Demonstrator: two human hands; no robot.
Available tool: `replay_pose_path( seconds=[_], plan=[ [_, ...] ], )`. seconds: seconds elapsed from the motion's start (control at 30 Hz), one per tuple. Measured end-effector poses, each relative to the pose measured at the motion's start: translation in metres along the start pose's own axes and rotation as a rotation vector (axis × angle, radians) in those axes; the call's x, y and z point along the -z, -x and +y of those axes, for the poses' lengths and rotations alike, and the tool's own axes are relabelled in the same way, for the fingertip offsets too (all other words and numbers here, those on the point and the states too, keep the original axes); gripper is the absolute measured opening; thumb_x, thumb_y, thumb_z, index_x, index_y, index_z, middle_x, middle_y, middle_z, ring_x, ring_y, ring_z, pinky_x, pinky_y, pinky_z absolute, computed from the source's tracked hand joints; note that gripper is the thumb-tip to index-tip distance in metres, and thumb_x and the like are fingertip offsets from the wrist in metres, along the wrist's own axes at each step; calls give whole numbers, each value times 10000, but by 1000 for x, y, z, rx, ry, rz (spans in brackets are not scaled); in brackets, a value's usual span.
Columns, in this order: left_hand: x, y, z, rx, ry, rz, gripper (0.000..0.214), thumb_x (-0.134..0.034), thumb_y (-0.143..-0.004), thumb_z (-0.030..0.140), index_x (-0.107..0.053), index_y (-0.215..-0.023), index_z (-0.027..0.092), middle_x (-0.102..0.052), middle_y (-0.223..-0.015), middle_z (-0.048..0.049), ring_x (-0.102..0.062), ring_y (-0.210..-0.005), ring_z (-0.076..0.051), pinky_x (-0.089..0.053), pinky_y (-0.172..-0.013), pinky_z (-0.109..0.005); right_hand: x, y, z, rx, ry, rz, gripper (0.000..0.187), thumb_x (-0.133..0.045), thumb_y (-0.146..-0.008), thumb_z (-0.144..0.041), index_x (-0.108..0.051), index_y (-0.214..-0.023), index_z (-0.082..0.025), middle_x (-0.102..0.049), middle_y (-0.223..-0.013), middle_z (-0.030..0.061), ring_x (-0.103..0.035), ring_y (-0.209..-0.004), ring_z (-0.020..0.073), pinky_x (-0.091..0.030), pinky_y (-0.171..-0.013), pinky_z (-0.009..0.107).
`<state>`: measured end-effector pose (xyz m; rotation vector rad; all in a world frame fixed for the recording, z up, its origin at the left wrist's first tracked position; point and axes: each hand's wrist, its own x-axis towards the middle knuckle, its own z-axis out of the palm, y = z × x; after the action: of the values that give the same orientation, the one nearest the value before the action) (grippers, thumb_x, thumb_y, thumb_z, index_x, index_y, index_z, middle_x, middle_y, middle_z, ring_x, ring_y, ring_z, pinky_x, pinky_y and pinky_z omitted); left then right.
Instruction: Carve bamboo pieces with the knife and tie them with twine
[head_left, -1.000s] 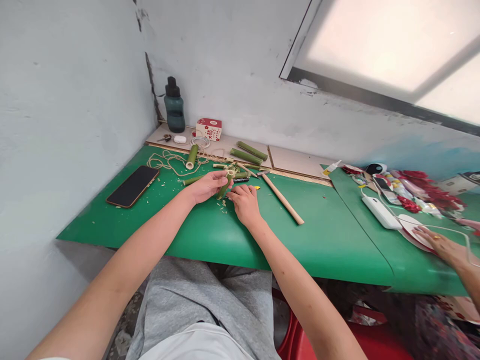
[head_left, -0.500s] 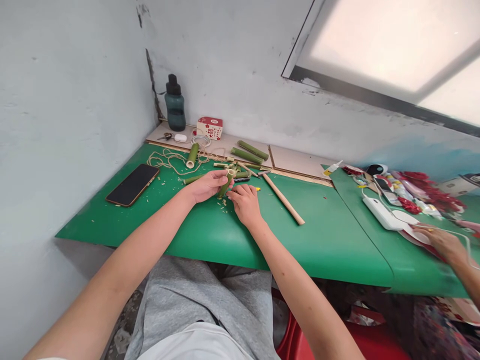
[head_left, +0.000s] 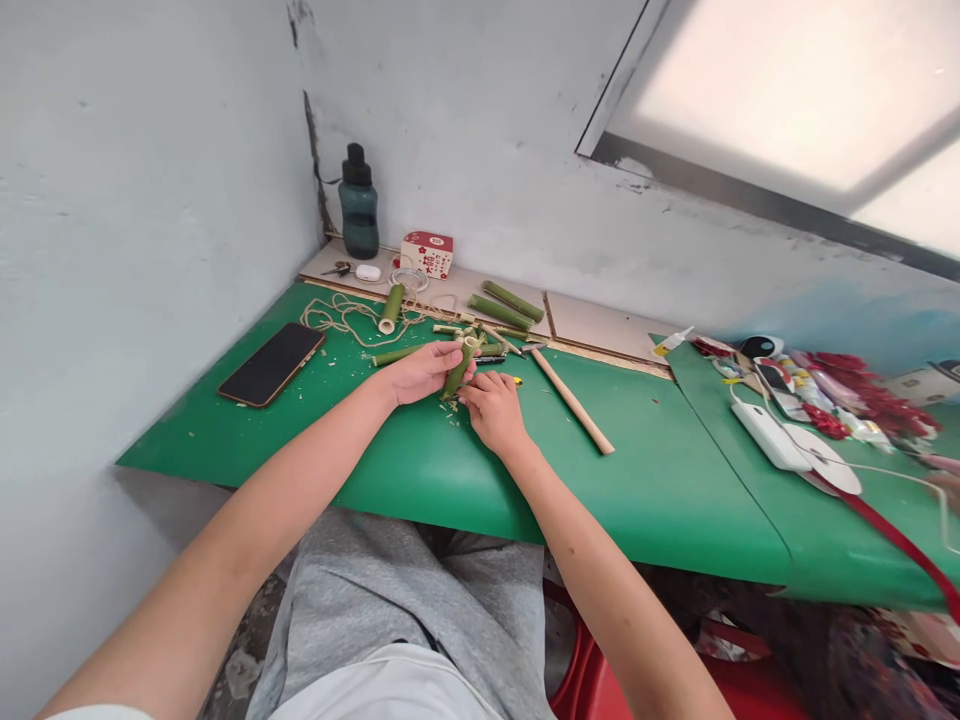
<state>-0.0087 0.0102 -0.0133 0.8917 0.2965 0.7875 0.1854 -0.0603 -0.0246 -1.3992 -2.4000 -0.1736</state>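
Observation:
My left hand [head_left: 426, 374] is wrapped round a short green bamboo tube [head_left: 458, 373], tilted with its pale cut end up. My right hand [head_left: 495, 411] is closed just right of the tube's lower end. Whatever it grips is hidden by the fingers; a small yellow bit [head_left: 517, 381] shows past the knuckles. Pale shavings [head_left: 451, 406] lie under the tube. Behind my hands is a cluster of bamboo pieces [head_left: 397, 355]. To the right lies a hammer [head_left: 574, 402] with a wooden handle.
A phone [head_left: 271, 365], tangled twine [head_left: 341, 318] and another bamboo tube [head_left: 391, 308] lie left. Two bamboo lengths [head_left: 501, 312], a box [head_left: 427, 255] and a bottle [head_left: 359, 210] are at the back. Rightward are a glue bottle [head_left: 673, 341], a ribbon spool [head_left: 823, 460] and red ribbon [head_left: 900, 545].
The other person's hand has moved right, away from the spool, and red ribbon now stretches from it over the table edge. My hands keep nearly the same pose; the view has shifted slightly.

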Motion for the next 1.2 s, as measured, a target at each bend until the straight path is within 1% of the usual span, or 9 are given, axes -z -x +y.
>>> replay_pose_path(
  seconds=[0.07, 0.2, 0.33, 0.47, 0.6, 0.73, 0.97, 1.1, 1.2],
  plan=[
    [-1, 0, 0, 0, 5, 2, 462, -934, -734, 405, -779, -1074, 135, -735, -918, -69, -701, -823, -152, -534, -783, -283, 0, -1, -1, 3, 6, -7, 240, -556, -1031, -219, -790, -1047, -270, -706, -961, 71, -539, -976, 244, -327, -896, 396],
    [-3, 0, 1, -8, 7, 6, 461, -936, -731, 402, -782, -1074, 135, -735, -907, -62, -695, -817, -143, -530, -776, -273, 2, 0, -2, -9, 19, 0, 267, -524, -1052, -241, -783, -1106, -270, -708, -982, 78, -538, -1000, 249, -328, -900, 400],
    [-2, 0, 2, -5, 7, 7, 460, -946, -719, 388, -784, -1063, 130, -740, -901, -68, -699, -820, -151, -531, -792, -284, 2, 1, -1, -3, 17, -4, 238, -561, -1031, -225, -792, -1067, -268, -694, -949, 71, -533, -974, 246, -334, -894, 393],
    [-1, 0, 2, -3, 8, 6, 439, -940, -730, 376, -781, -1058, 132, -740, -916, -68, -702, -826, -154, -533, -802, -291, 0, 1, 0, -14, 14, 5, 249, -540, -1049, -262, -783, -1102, -257, -693, -976, 82, -530, -993, 253, -334, -899, 396],
    [0, 0, 2, -2, 6, 5, 449, -944, -725, 370, -777, -1063, 125, -739, -920, -67, -704, -827, -152, -534, -800, -286, 0, 1, 0, -6, 6, -1, 228, -566, -1036, -241, -789, -1077, -260, -691, -966, 71, -530, -983, 244, -334, -882, 387],
    [0, 0, 2, -7, 4, 7, 442, -938, -735, 369, -776, -1071, 131, -738, -917, -61, -703, -827, -149, -538, -804, -287, -1, 1, 1, -20, 5, 23, 243, -554, -1047, -256, -786, -1120, -247, -688, -971, 79, -528, -992, 249, -335, -890, 391],
    [1, 0, 1, -5, 0, 13, 458, -948, -720, 367, -781, -1074, 129, -744, -923, -70, -707, -831, -155, -539, -795, -282, -2, 0, 1, 6, -11, 22, 218, -592, -1024, -225, -802, -1060, -269, -684, -923, 62, -533, -948, 240, -340, -872, 388],
    [1, 0, 1, -13, 4, 22, 430, -942, -730, 359, -780, -1059, 135, -749, -915, -64, -707, -824, -145, -537, -805, -276, -2, 0, 1, -2, -14, 40, 256, -545, -1050, -238, -794, -1105, -256, -696, -963, 73, -531, -977, 247, -347, -881, 390],
    [2, 1, 1, -9, 3, 20, 426, -943, -729, 356, -783, -1058, 137, -751, -919, -66, -711, -829, -152, -540, -799, -280, -3, 0, 2, 5, -25, 38, 245, -565, -1035, -216, -801, -1082, -266, -692, -935, 66, -532, -950, 241, -357, -880, 384]
  ],
)
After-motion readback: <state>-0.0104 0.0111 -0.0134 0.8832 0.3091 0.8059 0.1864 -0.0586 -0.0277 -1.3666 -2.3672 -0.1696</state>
